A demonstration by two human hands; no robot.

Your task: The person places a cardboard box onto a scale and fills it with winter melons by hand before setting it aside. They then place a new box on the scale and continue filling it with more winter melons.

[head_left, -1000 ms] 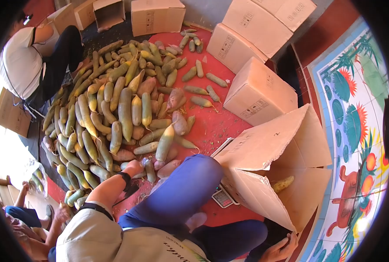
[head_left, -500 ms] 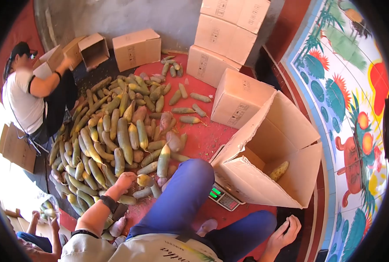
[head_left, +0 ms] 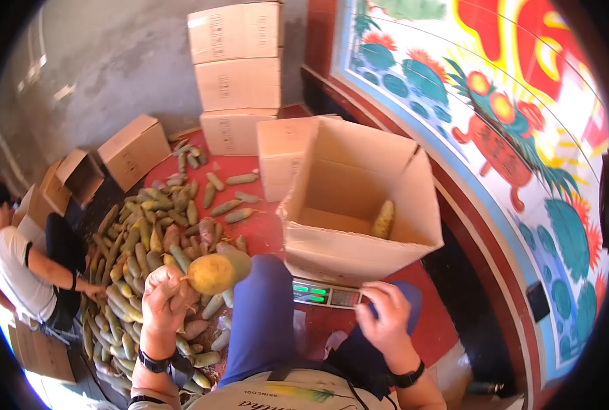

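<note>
In the head view a green radish (head_left: 212, 275) with a yellowish end is raised above the pile, its thin root end at the fingers of my left hand (head_left: 169, 301), which is closed on it. My right hand (head_left: 385, 318) is over my right thigh with fingers apart and nothing in it, close to the right end of a digital scale (head_left: 323, 294) with green lit digits. On that scale stands an open cardboard box (head_left: 359, 256), tilted in view. Inside lies one radish (head_left: 383, 219). A large heap of green radishes (head_left: 130, 263) covers the floor at my left.
Closed cartons (head_left: 239, 85) are stacked against the grey wall, with another carton (head_left: 277, 160) behind the open box. More boxes (head_left: 135, 152) stand at the far left. A co-worker (head_left: 28, 266) sits beside the heap, one hand on it. A painted tile wall (head_left: 495, 137) borders the right.
My left hand has lifted a radish from the heap. My right hand has come in beside the scale. The view has turned right, and the co-worker's hand has lowered from a box to the heap.
</note>
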